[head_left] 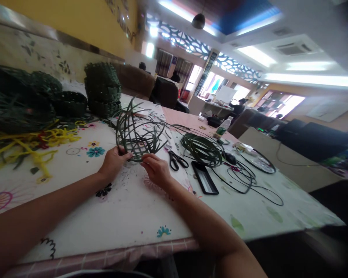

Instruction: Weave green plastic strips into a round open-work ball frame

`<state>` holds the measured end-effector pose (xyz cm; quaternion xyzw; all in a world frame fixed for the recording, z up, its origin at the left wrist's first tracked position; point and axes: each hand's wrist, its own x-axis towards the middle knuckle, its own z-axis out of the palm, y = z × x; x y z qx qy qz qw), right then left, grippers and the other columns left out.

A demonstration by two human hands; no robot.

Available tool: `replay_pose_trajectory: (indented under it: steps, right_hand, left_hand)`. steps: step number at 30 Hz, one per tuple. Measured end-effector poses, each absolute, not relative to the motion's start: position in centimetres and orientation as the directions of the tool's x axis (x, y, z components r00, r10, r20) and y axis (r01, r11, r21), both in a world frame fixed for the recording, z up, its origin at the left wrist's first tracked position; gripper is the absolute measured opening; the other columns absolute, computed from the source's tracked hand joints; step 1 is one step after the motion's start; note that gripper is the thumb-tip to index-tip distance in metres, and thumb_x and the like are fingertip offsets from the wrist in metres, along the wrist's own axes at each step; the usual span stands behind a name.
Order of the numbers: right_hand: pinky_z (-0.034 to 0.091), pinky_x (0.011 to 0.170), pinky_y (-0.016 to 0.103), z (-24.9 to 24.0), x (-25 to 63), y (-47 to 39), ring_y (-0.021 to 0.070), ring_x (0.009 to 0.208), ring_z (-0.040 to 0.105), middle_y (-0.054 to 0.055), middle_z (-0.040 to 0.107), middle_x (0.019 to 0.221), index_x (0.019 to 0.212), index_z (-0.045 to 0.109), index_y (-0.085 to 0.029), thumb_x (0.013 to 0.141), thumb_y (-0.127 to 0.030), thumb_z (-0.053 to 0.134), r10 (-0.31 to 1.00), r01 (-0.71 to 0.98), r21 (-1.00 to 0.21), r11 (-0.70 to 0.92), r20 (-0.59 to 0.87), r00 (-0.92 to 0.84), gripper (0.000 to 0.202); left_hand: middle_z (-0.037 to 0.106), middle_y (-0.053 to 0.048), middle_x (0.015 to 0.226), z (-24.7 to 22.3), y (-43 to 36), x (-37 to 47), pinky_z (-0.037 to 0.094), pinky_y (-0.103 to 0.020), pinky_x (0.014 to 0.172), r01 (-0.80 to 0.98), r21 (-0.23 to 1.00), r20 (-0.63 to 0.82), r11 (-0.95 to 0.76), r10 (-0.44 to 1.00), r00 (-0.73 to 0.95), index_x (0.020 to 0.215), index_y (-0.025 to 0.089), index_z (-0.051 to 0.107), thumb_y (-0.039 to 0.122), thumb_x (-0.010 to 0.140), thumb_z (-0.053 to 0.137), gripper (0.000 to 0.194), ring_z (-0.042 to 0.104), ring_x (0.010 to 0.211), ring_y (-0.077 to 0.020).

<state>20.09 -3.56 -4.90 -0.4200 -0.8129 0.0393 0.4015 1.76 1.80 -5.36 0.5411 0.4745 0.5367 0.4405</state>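
Between my hands, a half-woven basket (137, 137) of dark green strips stands on the flowered tablecloth, its loose strip ends curving upward and outward. My left hand (114, 162) grips its near left edge, with the thumb along the rim. At the near right edge, my right hand (156, 170) pinches the weave between thumb and fingers; the exact strip it holds is too small to make out. Black-handled scissors (175, 159) lie just right of my right hand. A coil of green strips (201, 148) rests farther right.
Finished green baskets (101, 88) are stacked at the back left, by yellow strips (37, 146). To the right lie a black tray-like object (204, 178), a computer mouse (229, 157), a bottle (222, 128) and loose cord loops (243, 179). People sit in the background.
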Motion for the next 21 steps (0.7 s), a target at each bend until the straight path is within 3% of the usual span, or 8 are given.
replay_pose_trajectory:
  steps: [2,4,7,9,13,16,19,21]
  right_hand:
    - [0.054,0.081,0.025,-4.9,20.0,-3.6,0.0156,0.093,0.068,0.010,0.071,0.110,0.083,0.065,-0.019,0.095,-0.028,0.054,0.766,0.697,-0.433,0.572,0.586,-0.265,0.019]
    - [0.056,0.074,0.025,-4.8,19.7,-3.8,0.0168,0.093,0.069,0.011,0.069,0.119,0.083,0.067,-0.019,0.093,-0.028,0.056,0.819,0.621,-0.582,0.525,0.544,-0.182,0.017]
    - [0.055,0.054,0.022,-4.4,19.3,-4.2,0.0154,0.084,0.069,0.011,0.064,0.129,0.085,0.067,-0.019,0.091,-0.038,0.057,0.912,0.259,-0.876,0.408,0.381,-0.150,0.022]
    - [0.052,0.048,0.019,-4.2,19.1,-4.4,0.0131,0.076,0.067,0.011,0.066,0.123,0.083,0.065,-0.017,0.089,-0.044,0.059,0.939,0.038,-0.959,0.282,0.268,-0.218,0.028]
    - [0.053,0.050,0.020,-4.1,18.9,-4.4,0.0093,0.065,0.063,0.004,0.069,0.098,0.077,0.053,-0.019,0.078,-0.046,0.072,0.938,-0.174,-0.965,0.197,0.237,-0.254,0.033]
    - [0.056,0.054,0.024,-4.3,18.6,-4.0,0.0108,0.063,0.064,-0.001,0.068,0.087,0.085,0.043,-0.023,0.073,-0.042,0.079,0.937,-0.254,-0.944,0.212,0.270,-0.222,0.042]
    - [0.056,0.058,0.026,-4.5,18.5,-3.7,0.0123,0.062,0.066,-0.003,0.070,0.082,0.100,0.045,-0.025,0.071,-0.038,0.081,0.934,-0.266,-0.939,0.220,0.281,-0.218,0.048]
    - [0.055,0.061,0.026,-4.6,18.6,-3.6,0.0119,0.061,0.065,-0.003,0.069,0.075,0.100,0.053,-0.022,0.074,-0.037,0.080,0.930,-0.226,-0.945,0.235,0.286,-0.229,0.040]
  left_hand:
    - [0.056,0.004,0.063,-5.2,1.6,1.8,0.041,-0.024,0.059,0.014,0.986,0.165,-0.165,0.986,-0.003,0.068,0.019,0.049,0.041,0.056,0.079,0.040,0.051,0.061,-0.0119]
    - [0.057,0.004,0.064,-5.0,1.3,1.9,0.042,-0.024,0.060,0.005,0.985,0.172,-0.172,0.985,0.033,0.068,0.019,0.050,0.040,0.058,0.079,0.037,0.052,0.061,-0.0119]
    - [0.058,0.004,0.063,-4.6,1.0,1.7,0.041,-0.025,0.059,0.031,0.986,0.159,-0.161,0.986,0.050,0.068,0.019,0.050,0.038,0.059,0.078,0.035,0.054,0.062,-0.0128]
    - [0.057,0.004,0.061,-4.4,1.0,1.7,0.041,-0.025,0.058,0.031,0.991,0.131,-0.132,0.991,0.031,0.067,0.020,0.049,0.037,0.059,0.079,0.036,0.054,0.060,-0.0130]
    - [0.058,0.004,0.060,-3.7,0.8,1.8,0.040,-0.024,0.055,-0.064,0.995,0.081,-0.081,0.997,-0.008,0.068,0.020,0.046,0.032,0.059,0.078,0.035,0.055,0.058,-0.0123]
    - [0.065,0.001,0.066,-3.5,0.6,2.1,0.040,-0.024,0.055,-0.092,0.993,0.071,-0.074,0.997,-0.035,0.069,0.019,0.046,0.033,0.059,0.076,0.034,0.056,0.059,-0.0125]
    - [0.065,0.000,0.067,-3.6,0.4,2.3,0.039,-0.023,0.054,-0.094,0.992,0.085,-0.089,0.995,-0.053,0.070,0.019,0.047,0.034,0.059,0.076,0.035,0.055,0.058,-0.0117]
    - [0.063,0.001,0.064,-3.8,0.5,2.3,0.039,-0.023,0.054,-0.090,0.989,0.111,-0.116,0.992,-0.064,0.069,0.019,0.047,0.034,0.059,0.076,0.034,0.055,0.057,-0.0114]
